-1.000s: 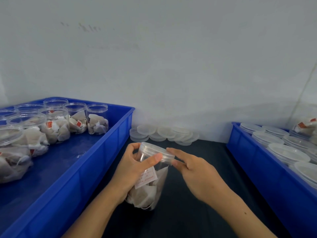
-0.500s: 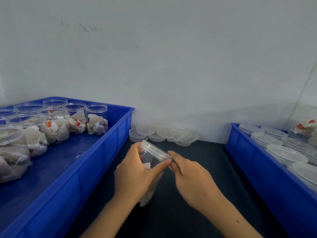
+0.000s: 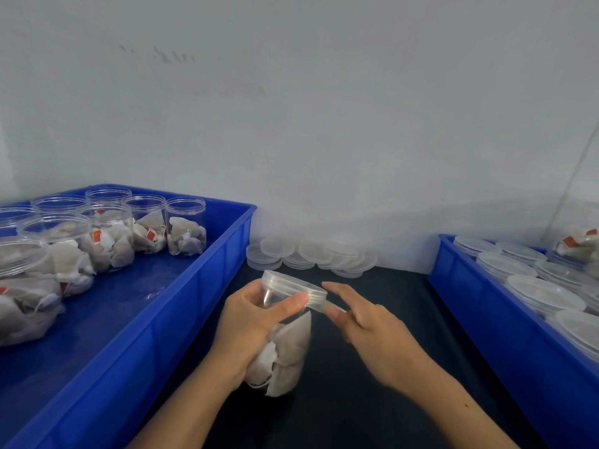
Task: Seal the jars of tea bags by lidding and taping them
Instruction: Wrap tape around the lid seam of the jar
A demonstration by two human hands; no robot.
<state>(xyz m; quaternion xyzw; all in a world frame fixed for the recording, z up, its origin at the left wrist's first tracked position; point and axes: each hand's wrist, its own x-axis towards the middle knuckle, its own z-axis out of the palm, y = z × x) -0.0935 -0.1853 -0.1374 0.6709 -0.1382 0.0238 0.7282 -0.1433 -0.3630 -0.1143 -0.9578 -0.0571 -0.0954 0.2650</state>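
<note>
Clear plastic forms the cylindrical jar of white tea bags (image 3: 285,348), which stands on the black table surface (image 3: 372,400) between the two trays, nearer the left one and towards the front edge. Its long axis leans, base toward the person and top tipped away to the right. A clear round plastic lid (image 3: 293,288) sits on its mouth; whether it is fully seated cannot be told.

The left hand (image 3: 256,322) grips the jar's upper body, thumb across the front just under the lid. The right hand (image 3: 366,325) sits just beside the lid's right edge, its fingertips (image 3: 334,311) pinching what appears to be a strip of clear tape; the strip itself is too faint to confirm. The right hand is therefore the nearer one to the lid seam, and the judgement is that taping across that seam is the step in hand.

Outward: loose clear lids (image 3: 311,254) are heaped at the table's back edge against the wall. The blue plastic tray on the left (image 3: 194,303) holds unlidded jars of tea bags (image 3: 152,225). The blue plastic tray on the right (image 3: 486,319) holds lidded jars (image 3: 544,293).
</note>
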